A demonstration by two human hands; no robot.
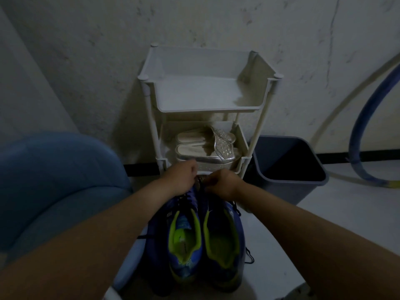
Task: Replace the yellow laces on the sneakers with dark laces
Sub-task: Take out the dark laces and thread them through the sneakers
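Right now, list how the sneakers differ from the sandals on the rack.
The sneakers are blue with bright green lining; the sandals are silver with studded straps. The sneakers are closed and carry dark laces; the sandals are open slip-ons. The left hand and right hand grip the sneakers at the toes; the sandals lie on a shelf of the rack. Both are pairs set side by side.

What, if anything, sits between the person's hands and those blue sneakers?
Nothing visible does. The left hand and the right hand both grip the blue sneakers at their far ends. The white rack with the silver sandals stands just beyond the hands, not between.
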